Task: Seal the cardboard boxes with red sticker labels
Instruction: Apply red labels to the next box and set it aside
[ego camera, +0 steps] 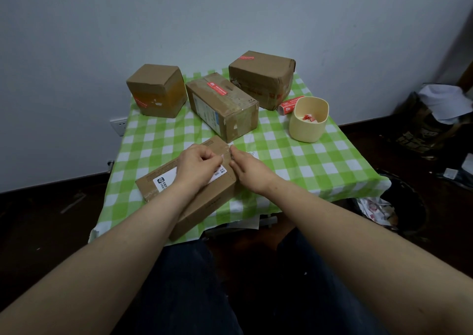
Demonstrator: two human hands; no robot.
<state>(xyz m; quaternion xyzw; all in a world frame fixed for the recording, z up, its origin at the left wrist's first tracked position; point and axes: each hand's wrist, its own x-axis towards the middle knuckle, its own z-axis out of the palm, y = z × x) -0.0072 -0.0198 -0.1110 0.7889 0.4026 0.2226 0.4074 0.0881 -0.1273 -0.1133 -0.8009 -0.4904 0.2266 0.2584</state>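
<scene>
A flat cardboard box (204,201) with a white shipping label lies at the near edge of the green checked table (320,166). My left hand (197,167) rests on its top with curled fingers, the tips pinched near the box's far right corner. A small pale pink bit shows at those tips; I cannot tell what it is. My right hand (249,168) lies beside the box's right end, its fingertips meeting the left hand's at that corner. A roll of red sticker labels (290,105) lies at the back right.
Three boxes stand at the back: a cube (156,90), a long box (222,109) and a right box (261,79); the latter two carry red stickers on top. A cream cup (308,127) holds red and white scraps. A dark bin (404,206) stands on the floor at right.
</scene>
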